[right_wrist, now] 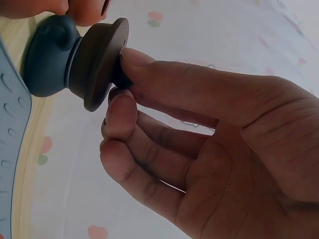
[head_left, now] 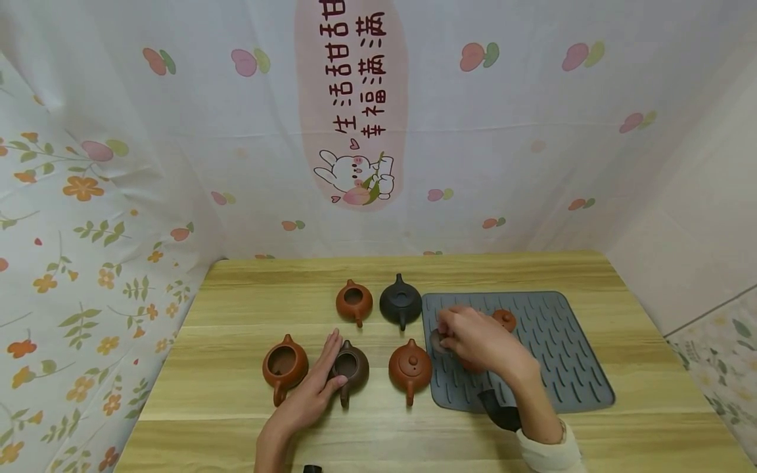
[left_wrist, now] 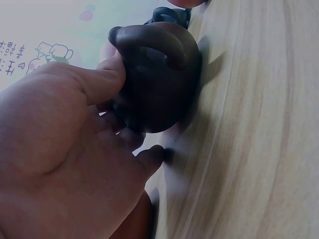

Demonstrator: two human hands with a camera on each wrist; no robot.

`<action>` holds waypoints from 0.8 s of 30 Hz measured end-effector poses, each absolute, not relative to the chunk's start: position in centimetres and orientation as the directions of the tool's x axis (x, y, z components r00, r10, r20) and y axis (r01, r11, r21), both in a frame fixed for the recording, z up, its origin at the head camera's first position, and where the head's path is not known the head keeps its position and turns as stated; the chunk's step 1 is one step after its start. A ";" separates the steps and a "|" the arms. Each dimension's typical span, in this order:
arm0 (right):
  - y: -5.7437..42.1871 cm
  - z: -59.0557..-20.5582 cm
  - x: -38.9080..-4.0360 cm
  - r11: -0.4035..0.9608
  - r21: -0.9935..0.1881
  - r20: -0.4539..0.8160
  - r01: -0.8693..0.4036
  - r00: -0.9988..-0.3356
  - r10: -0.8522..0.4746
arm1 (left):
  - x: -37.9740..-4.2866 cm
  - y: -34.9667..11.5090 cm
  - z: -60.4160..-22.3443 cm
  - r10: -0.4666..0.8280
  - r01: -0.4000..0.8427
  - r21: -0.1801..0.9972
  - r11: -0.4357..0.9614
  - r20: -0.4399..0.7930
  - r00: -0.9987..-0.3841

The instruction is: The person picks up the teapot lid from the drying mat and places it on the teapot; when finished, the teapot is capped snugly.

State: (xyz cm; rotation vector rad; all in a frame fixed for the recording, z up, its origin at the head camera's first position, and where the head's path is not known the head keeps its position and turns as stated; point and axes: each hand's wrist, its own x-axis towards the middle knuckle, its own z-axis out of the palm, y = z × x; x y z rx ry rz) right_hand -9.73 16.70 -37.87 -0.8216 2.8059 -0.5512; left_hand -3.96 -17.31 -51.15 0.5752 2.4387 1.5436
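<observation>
My left hand (head_left: 305, 397) steadies a small dark brown teapot (head_left: 358, 369), with the thumb at its open rim and the fingers along its left side. In the left wrist view the teapot's handle (left_wrist: 154, 42) arches near the thumb. Over the left part of the grey mat, my right hand (head_left: 487, 341) pinches a dark brown teapot lid (right_wrist: 97, 62) by its knob between thumb and fingers. The lid is tilted on edge in the right wrist view, its knob mostly covered by the fingertips.
Left of my left hand is a lidless reddish-brown teapot (head_left: 287, 363). Another lidless one (head_left: 355, 300) and a black teapot (head_left: 401, 302) stand behind. A lidded reddish teapot (head_left: 411, 369) sits beside the grey mat (head_left: 568, 374). On the mat, an orange-brown lid (head_left: 504, 319) shows past my right hand.
</observation>
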 end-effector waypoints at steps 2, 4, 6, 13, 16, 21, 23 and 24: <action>16.5 -37.9 -9.7 0.776 -0.397 -0.057 -0.489 -0.831 -0.553 | -4.1 -17.5 -52.0 0.429 0.236 0.898 0.371 0.060 -0.901; 16.4 -37.8 -9.8 0.773 -0.404 -0.062 -0.489 -0.828 -0.557 | -4.3 -17.7 -52.7 0.425 0.231 0.900 0.371 0.057 -0.903; 16.3 -37.8 -9.8 0.769 -0.407 -0.064 -0.493 -0.824 -0.562 | -4.3 -17.8 -53.1 0.423 0.233 0.898 0.373 0.059 -0.904; 15.2 -37.7 -9.7 0.757 -0.385 -0.059 -0.529 -0.804 -0.592 | -4.4 -17.8 -53.4 0.423 0.246 0.894 0.374 0.072 -0.903; 14.5 -37.7 -9.6 0.750 -0.381 -0.063 -0.541 -0.794 -0.605 | -4.5 -17.8 -53.4 0.415 0.197 0.896 0.397 0.016 -0.910; 13.6 -37.7 -9.5 0.729 -0.377 -0.048 -0.571 -0.774 -0.631 | -4.5 -17.7 -53.1 0.413 0.141 0.899 0.415 -0.048 -0.909; 13.2 -37.8 -9.6 0.724 -0.369 -0.041 -0.583 -0.767 -0.640 | -4.5 -17.7 -52.9 0.410 0.133 0.899 0.417 -0.056 -0.911; 13.0 -37.8 -9.6 0.721 -0.367 -0.039 -0.588 -0.765 -0.643 | -4.5 -17.8 -52.9 0.408 0.131 0.900 0.417 -0.057 -0.911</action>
